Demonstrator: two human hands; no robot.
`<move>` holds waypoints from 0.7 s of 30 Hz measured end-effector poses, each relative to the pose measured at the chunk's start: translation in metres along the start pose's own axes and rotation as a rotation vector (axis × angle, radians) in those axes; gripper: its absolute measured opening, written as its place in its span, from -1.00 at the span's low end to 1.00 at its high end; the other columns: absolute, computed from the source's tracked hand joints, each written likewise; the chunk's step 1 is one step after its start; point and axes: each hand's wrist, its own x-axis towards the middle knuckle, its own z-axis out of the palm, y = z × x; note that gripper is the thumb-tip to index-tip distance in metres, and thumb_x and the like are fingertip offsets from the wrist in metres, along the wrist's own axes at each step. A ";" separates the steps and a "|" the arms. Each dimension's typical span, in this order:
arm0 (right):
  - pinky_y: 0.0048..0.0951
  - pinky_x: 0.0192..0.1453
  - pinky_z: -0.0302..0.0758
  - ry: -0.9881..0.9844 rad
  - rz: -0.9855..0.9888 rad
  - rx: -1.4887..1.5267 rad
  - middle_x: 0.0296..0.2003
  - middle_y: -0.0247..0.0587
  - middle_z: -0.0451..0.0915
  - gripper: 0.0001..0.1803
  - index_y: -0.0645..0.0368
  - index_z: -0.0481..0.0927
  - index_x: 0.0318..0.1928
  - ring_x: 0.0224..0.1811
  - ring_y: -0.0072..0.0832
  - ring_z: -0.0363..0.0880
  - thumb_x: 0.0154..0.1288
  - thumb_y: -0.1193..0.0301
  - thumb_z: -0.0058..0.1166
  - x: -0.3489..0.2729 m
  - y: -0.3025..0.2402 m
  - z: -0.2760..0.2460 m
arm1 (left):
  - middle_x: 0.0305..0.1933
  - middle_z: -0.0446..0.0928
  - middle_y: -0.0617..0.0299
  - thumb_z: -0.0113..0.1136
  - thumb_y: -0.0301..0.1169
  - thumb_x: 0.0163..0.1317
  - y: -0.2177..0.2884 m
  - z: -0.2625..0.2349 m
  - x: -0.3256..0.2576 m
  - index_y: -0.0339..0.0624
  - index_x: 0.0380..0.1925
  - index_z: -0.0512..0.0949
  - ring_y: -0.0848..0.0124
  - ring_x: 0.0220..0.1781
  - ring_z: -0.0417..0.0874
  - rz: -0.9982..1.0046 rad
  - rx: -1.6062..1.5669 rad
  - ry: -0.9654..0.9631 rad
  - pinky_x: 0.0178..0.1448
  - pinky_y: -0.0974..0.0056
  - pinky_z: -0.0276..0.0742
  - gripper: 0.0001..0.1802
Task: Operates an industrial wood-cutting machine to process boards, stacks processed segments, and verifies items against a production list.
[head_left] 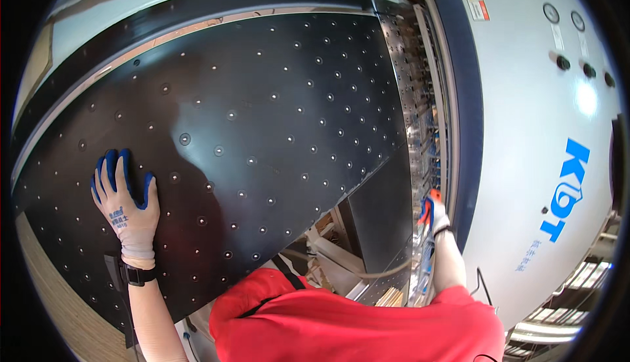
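A large black panel (262,132) filled most of the view, its surface dotted with rows of small round fittings. It ran from the upper left down toward the person's chest, with a cut-out corner at its lower right edge.

The left hand (128,208), in a grey glove with blue fingertips, lay flat on the panel near its lower left part. Its fingers (110,165) were spread wide and straight, pressed against the surface and gripping nothing. A dark watch (139,275) sat on that wrist.

The right hand (433,214), in a glove with blue and orange showing, was raised at the panel's right edge, close against the narrow metal rail (426,113) that ran along the machine's opening. It was small and partly turned away, so I could not tell how far its fingers were closed or whether they held anything.

Beyond the rail stood the machine housing (525,132), white with a dark blue strip, bearing round gauges (551,13), dark knobs (563,62) and a yellow-and-red warning label (475,1).

Behind the panel's upper edge ran a pale frame (164,8). Below the cut-out corner, a hose (367,273) and light structural parts showed. The person's red shirt (354,322) filled the lower middle, crossed by a black strap (289,273). A wood-grain surface (59,296) showed at lower left.
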 end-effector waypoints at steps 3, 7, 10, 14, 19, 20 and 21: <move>-0.31 -0.41 0.38 0.354 -0.553 -0.077 -0.51 -0.40 0.48 -0.70 0.00 0.65 -0.23 -0.50 -0.48 0.45 0.47 0.06 0.15 0.126 -0.119 -0.001 | 0.50 0.37 0.03 0.39 -0.19 0.22 -0.002 0.019 -0.005 -0.06 0.40 0.45 -0.04 0.56 0.29 -0.039 -0.137 0.006 0.64 -0.18 0.05 -0.28; -0.09 -0.10 0.57 0.509 -0.531 -0.647 -0.24 0.14 0.75 -0.42 0.28 0.73 -0.07 -0.13 -0.07 0.75 0.30 -0.05 0.13 0.163 -0.298 0.143 | 0.48 0.38 -0.01 0.42 -0.21 0.17 0.006 0.009 0.006 -0.08 0.38 0.46 -0.07 0.54 0.29 0.004 -0.159 0.022 0.63 -0.20 0.06 -0.26; -0.06 0.06 0.57 0.486 -0.660 -0.784 -0.13 0.29 0.73 -0.51 0.30 0.74 -0.05 0.08 0.13 0.70 0.28 0.13 0.05 0.143 -0.379 0.294 | 0.47 0.38 -0.03 0.43 -0.21 0.16 -0.008 -0.001 -0.006 -0.09 0.37 0.46 -0.09 0.54 0.29 -0.026 -0.098 -0.003 0.63 -0.22 0.05 -0.25; -0.13 0.07 0.58 0.527 -0.620 -0.732 -0.08 0.22 0.75 -0.54 0.32 0.74 -0.03 0.10 0.05 0.72 0.25 0.22 0.06 0.149 -0.454 0.338 | 0.46 0.38 -0.04 0.44 -0.21 0.13 -0.003 -0.003 -0.001 -0.09 0.38 0.45 -0.11 0.53 0.30 -0.037 -0.141 -0.013 0.63 -0.24 0.05 -0.23; -0.22 0.13 0.59 0.601 -0.630 -0.872 -0.01 0.13 0.75 -0.55 0.29 0.75 0.00 0.16 -0.03 0.71 0.31 0.21 0.04 0.177 -0.485 0.326 | 0.46 0.39 -0.06 0.42 -0.20 0.11 0.002 0.003 0.007 -0.11 0.36 0.47 -0.12 0.53 0.30 -0.034 -0.172 -0.007 0.62 -0.25 0.05 -0.24; -0.22 0.13 0.59 0.567 -0.631 -0.874 -0.01 0.13 0.75 -0.55 0.29 0.75 0.00 0.16 -0.03 0.71 0.31 0.21 0.04 0.172 -0.476 0.348 | 0.46 0.39 -0.06 0.42 -0.20 0.11 -0.002 -0.002 0.004 -0.11 0.36 0.47 -0.12 0.53 0.30 -0.042 -0.144 -0.020 0.62 -0.25 0.05 -0.24; -0.22 0.18 0.59 0.514 -0.613 -0.853 0.00 0.13 0.75 -0.56 0.26 0.76 0.00 0.17 -0.05 0.71 0.29 0.22 0.09 0.158 -0.460 0.379 | 0.46 0.39 -0.07 0.42 -0.20 0.11 -0.008 -0.011 -0.001 -0.12 0.35 0.47 -0.13 0.52 0.30 -0.056 -0.102 -0.044 0.62 -0.26 0.05 -0.24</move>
